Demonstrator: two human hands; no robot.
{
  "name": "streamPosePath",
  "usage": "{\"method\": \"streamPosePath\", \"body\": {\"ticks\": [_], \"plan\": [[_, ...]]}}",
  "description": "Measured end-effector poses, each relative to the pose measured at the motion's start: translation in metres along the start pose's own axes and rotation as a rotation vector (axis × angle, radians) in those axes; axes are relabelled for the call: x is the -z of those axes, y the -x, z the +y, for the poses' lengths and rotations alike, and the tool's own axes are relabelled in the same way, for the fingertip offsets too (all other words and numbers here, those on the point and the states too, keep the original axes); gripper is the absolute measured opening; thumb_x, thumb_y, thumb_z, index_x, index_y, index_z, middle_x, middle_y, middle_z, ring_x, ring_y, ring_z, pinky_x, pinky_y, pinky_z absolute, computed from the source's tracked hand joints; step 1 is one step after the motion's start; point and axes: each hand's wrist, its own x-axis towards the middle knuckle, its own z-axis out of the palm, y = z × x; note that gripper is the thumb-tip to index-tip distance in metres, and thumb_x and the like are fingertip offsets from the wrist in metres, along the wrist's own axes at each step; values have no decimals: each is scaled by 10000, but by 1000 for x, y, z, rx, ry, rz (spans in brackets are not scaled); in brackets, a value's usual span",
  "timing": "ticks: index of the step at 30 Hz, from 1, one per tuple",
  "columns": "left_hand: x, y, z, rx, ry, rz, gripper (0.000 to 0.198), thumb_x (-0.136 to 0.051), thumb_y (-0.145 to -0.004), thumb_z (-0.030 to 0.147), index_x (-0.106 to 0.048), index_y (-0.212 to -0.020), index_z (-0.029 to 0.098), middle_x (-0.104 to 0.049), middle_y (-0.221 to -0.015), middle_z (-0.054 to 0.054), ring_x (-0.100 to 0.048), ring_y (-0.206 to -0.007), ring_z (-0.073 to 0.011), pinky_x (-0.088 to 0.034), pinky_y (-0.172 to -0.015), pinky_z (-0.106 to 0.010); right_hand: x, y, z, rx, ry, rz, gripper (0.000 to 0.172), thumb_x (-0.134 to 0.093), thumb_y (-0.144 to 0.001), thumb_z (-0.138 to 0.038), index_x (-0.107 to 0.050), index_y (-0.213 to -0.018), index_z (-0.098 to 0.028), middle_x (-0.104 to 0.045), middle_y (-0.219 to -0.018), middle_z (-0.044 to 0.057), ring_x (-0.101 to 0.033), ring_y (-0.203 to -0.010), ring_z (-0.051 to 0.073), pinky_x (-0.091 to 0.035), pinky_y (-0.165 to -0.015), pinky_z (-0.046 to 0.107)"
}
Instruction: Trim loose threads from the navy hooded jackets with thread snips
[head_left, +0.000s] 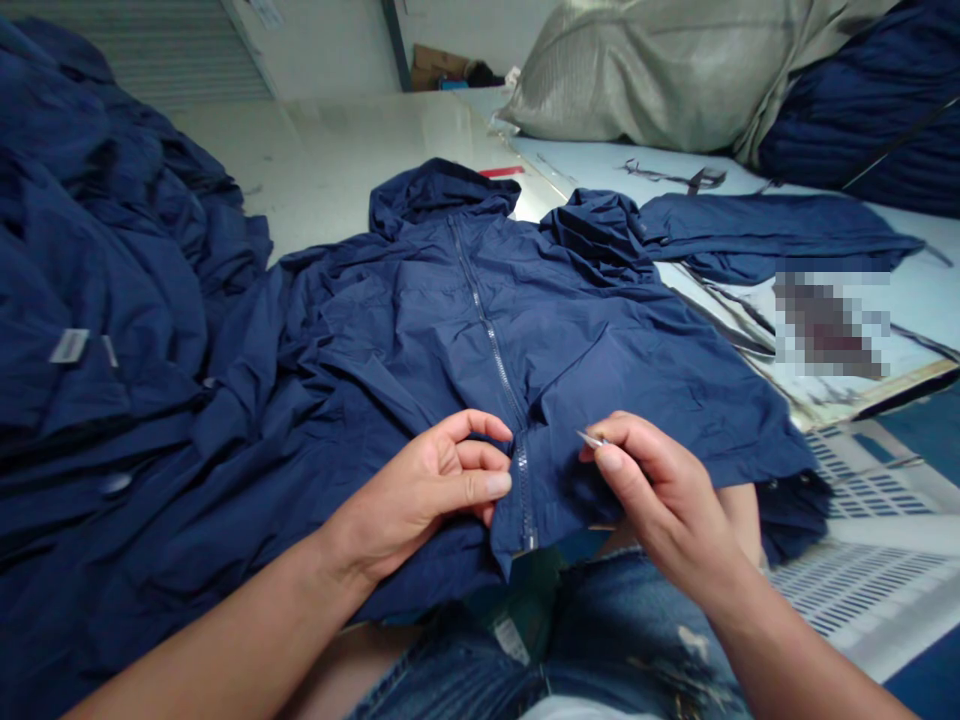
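A navy hooded jacket (600,340) lies front up on the table, its zipper (486,325) closed down the middle. My left hand (450,470) is at the lower end of the zipper, thumb and fingers closed on the jacket's front edge. To the right of the zipper, my right hand (652,480) is closed round a small pointed metal tool (591,439). Only the tool's tip shows, pointing left above the fabric; the rest is hidden in the fingers. The zipper's bottom end hangs near my lap.
A big heap of navy garments (97,220) rises on the left. Beyond the jacket, a grey-beige sack (645,75) and a dark blue bundle (862,110) stand on the table (315,150). A white plastic basket (862,560) sits low on the right.
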Motion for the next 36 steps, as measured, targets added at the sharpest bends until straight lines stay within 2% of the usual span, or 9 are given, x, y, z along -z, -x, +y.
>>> {"method": "streamPosePath", "body": {"ticks": [1,6,9,13,17,20,24,28,36], "plan": [[0,0,0,3,-3,5,487,-853,-669,222,-526,-1025,171,-673,-742,26,-617,-580,-82,-507,-562,-167,1,0,0,-12,-6,11,158,-495,-1011,-304,-574,-910,-212,-572,-831,-2,-532,-755,118,-405,-680,220],[-3,-1,1,-14,-34,5,435,-814,-720,259,-532,-1039,169,-652,-729,36,-590,-573,-66,-488,-555,-154,0,1,1,-16,-48,-101,125,-538,-990,-337,-599,-978,-228,-608,-904,0,-565,-823,128,-424,-734,229],[-6,-2,-2,-43,-156,33,389,-786,-758,288,-522,-1021,176,-626,-679,59,-572,-549,-63,-481,-535,-155,-7,1,3,-18,-65,-33,151,-507,-1005,-331,-609,-968,-226,-624,-919,7,-581,-855,133,-425,-755,234],[-9,-3,-8,-58,-296,86,461,-834,-703,236,-509,-1028,200,-592,-670,96,-555,-546,-58,-476,-527,-154,-10,-1,4,6,-81,34,181,-485,-1013,-328,-623,-975,-217,-636,-914,15,-588,-850,137,-432,-757,241],[-7,0,-6,-113,-225,146,414,-802,-731,186,-536,-1048,199,-583,-696,97,-533,-576,-34,-435,-551,-124,-3,-1,4,24,-87,-41,206,-466,-1022,-297,-654,-1072,-230,-660,-951,23,-603,-881,138,-449,-767,241],[-6,1,-4,-145,-148,142,410,-793,-744,195,-540,-1066,212,-584,-713,95,-519,-575,-33,-422,-547,-131,2,1,3,53,-81,-117,171,-549,-984,-287,-668,-1091,-227,-668,-930,32,-605,-825,140,-457,-710,248],[-6,1,-3,-162,-107,134,422,-795,-743,197,-546,-1083,225,-582,-712,97,-512,-564,-34,-415,-545,-138,0,1,-1,44,-96,-100,134,-715,-869,-245,-691,-996,-210,-676,-857,30,-600,-741,138,-456,-648,250],[-7,1,-3,-152,-117,141,440,-801,-738,195,-556,-1102,227,-591,-714,94,-502,-546,-33,-390,-520,-138,-9,-2,-6,54,-169,-129,126,-706,-846,-133,-730,-944,-208,-688,-781,16,-602,-681,121,-458,-611,230],[-7,2,-2,-139,-110,154,461,-829,-703,203,-584,-1093,214,-584,-688,89,-467,-519,-33,-362,-497,-142,-16,-4,-8,-14,-181,-87,152,-691,-836,-122,-768,-924,-218,-713,-753,24,-648,-665,134,-485,-595,236]]}}
